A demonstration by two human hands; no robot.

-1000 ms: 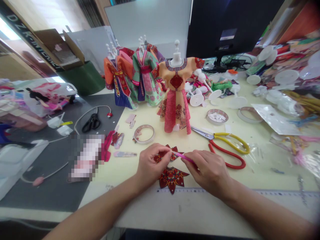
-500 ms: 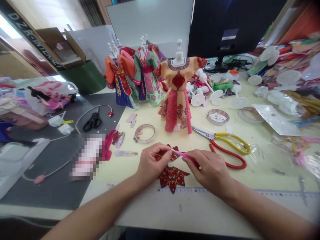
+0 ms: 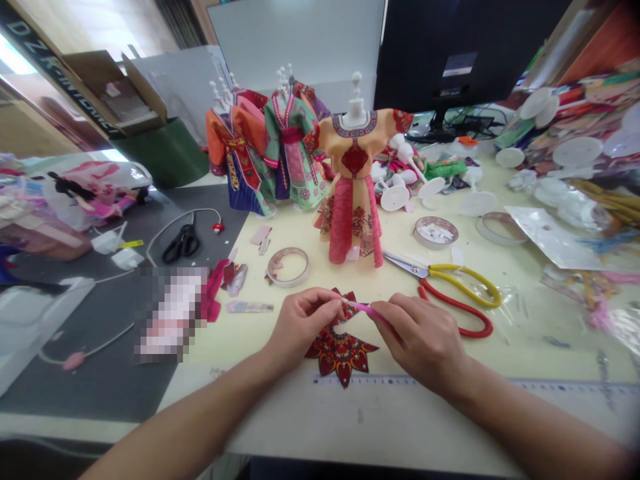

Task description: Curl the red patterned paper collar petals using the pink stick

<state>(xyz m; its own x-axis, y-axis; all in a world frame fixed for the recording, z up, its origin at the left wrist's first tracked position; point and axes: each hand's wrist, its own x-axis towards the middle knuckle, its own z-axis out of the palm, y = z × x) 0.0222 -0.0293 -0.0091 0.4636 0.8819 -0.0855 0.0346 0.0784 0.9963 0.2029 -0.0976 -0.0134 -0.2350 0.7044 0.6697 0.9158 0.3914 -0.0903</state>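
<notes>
My right hand [image 3: 423, 337] is closed around a slim pink pen-like tool [image 3: 369, 311], its pale tip pointing left. At that tip, the thumb and forefinger of my left hand [image 3: 307, 320] are pinched together; whether they hold the tip or something tiny is hidden. Below my fingers a dark red patterned fabric collar [image 3: 345, 357] with pointed petals lies flat on the table, its upper left part covered by my left hand. Behind my hands stands a doll stand in a peach top and pink skirt [image 3: 353, 163]. Large scissors [image 3: 463, 290] with yellow and red handles lie beyond my right hand.
A clear ruler [image 3: 393, 381] lies along the near side. Tape rolls [image 3: 289, 267] and a ring holding white bits [image 3: 435, 232] sit farther back. Black scissors [image 3: 181, 243] rest on the grey mat at left. Dressed doll stands [image 3: 295, 150] and a monitor [image 3: 465, 60] stand behind.
My left hand has shifted slightly, so more of the collar's left side shows. The pinch at the pink tool's tip is kept. The whole view has moved slightly.
</notes>
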